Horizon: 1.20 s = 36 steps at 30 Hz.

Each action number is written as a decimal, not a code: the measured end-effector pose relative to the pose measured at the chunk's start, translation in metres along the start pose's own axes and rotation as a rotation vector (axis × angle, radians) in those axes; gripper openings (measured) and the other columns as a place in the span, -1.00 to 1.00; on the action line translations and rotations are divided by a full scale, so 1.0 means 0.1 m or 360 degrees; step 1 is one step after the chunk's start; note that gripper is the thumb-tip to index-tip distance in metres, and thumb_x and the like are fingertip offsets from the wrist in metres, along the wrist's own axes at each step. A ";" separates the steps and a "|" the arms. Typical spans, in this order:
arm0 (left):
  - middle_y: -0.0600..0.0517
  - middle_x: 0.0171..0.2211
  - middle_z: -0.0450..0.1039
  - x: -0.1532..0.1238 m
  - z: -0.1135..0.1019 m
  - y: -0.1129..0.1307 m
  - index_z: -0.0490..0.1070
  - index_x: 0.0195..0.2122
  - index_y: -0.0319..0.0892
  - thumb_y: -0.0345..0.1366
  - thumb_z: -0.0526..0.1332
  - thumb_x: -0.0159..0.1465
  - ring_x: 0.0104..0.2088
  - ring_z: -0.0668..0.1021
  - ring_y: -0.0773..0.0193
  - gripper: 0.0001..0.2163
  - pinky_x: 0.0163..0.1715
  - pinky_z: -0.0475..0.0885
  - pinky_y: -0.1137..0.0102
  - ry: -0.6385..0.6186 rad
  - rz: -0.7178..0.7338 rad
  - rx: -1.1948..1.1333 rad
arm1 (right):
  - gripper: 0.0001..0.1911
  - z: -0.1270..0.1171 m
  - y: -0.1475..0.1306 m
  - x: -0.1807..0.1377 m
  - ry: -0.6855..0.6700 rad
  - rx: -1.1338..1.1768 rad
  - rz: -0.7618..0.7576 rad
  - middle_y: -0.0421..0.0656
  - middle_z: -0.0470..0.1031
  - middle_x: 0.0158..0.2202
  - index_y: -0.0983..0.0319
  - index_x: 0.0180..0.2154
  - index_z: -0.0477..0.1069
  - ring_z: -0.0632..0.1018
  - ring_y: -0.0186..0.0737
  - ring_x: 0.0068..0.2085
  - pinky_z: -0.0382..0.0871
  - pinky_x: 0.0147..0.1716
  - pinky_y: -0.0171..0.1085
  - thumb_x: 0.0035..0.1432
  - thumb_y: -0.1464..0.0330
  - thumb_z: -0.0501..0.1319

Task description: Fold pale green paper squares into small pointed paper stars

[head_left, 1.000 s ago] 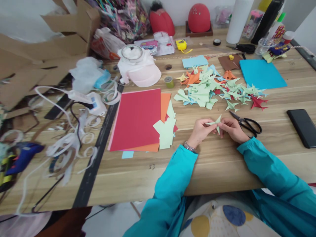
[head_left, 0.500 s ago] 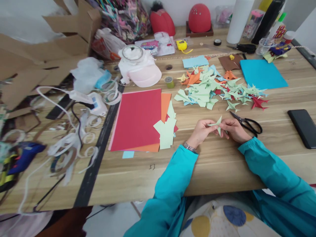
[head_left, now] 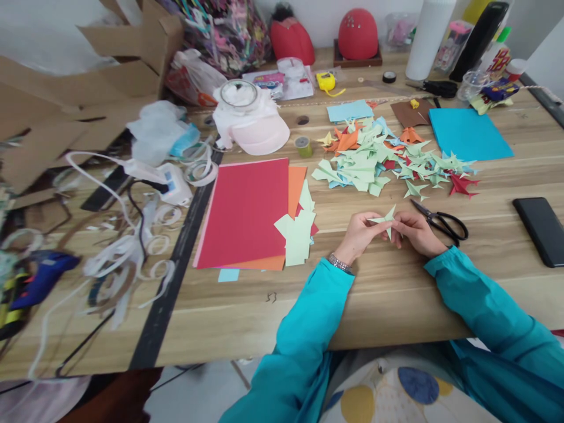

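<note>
A small pale green folded paper figure (head_left: 386,218) is pinched between both my hands just above the wooden table (head_left: 396,294). My left hand (head_left: 360,233) grips its left side with closed fingers. My right hand (head_left: 416,231) holds its right side, fingers closed too. Black scissors (head_left: 440,221) lie just right of my right hand. Behind my hands lies a heap of folded paper figures (head_left: 383,158), mostly green with some orange, red and blue ones. Left of my hands lie green paper squares (head_left: 297,232) on red (head_left: 244,211) and orange sheets.
A black phone (head_left: 541,229) lies at the right. A blue sheet (head_left: 469,134) is at the back right. A pink cap (head_left: 253,126), a glass jar, tape rolls, cables and cardboard crowd the left. Bottles and red domes stand along the back edge.
My hands have barely moved; the green figure stays pinched between them. The view has shifted slightly.
</note>
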<state>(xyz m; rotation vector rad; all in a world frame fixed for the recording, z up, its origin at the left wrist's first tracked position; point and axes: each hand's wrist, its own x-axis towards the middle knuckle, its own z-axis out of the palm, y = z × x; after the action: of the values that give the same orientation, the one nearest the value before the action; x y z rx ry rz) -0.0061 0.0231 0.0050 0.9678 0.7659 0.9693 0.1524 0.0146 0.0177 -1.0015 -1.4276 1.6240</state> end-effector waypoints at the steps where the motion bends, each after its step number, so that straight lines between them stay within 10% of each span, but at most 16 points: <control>1: 0.04 -0.61 0.40 0.00 0.00 0.00 0.41 -0.52 -0.30 -0.22 0.33 -0.02 -0.58 0.45 0.39 -0.78 -0.54 0.34 0.47 0.0016 0.0012 0.0025 | -0.68 0.00 0.01 0.00 0.0004 -0.0012 0.0004 -0.18 0.44 -0.56 0.27 -0.51 0.34 0.41 -0.38 -0.62 0.27 -0.67 -0.38 0.10 0.16 0.17; 36: 0.07 -0.65 0.39 0.03 -0.03 0.03 0.39 -0.56 -0.28 -0.21 0.31 -0.01 -0.60 0.42 0.41 -0.78 -0.54 0.31 0.49 0.0127 -0.0030 0.0267 | -0.67 -0.01 0.05 0.01 0.0084 -0.0213 0.0009 -0.21 0.41 -0.60 0.28 -0.47 0.31 0.37 -0.42 -0.69 0.18 -0.73 -0.40 0.15 0.15 0.11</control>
<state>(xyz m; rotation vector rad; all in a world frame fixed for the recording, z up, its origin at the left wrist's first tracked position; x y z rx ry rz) -0.0085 0.0272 0.0067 1.0697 0.9330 0.9427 0.1522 0.0152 0.0123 -1.1171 -1.5146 1.5108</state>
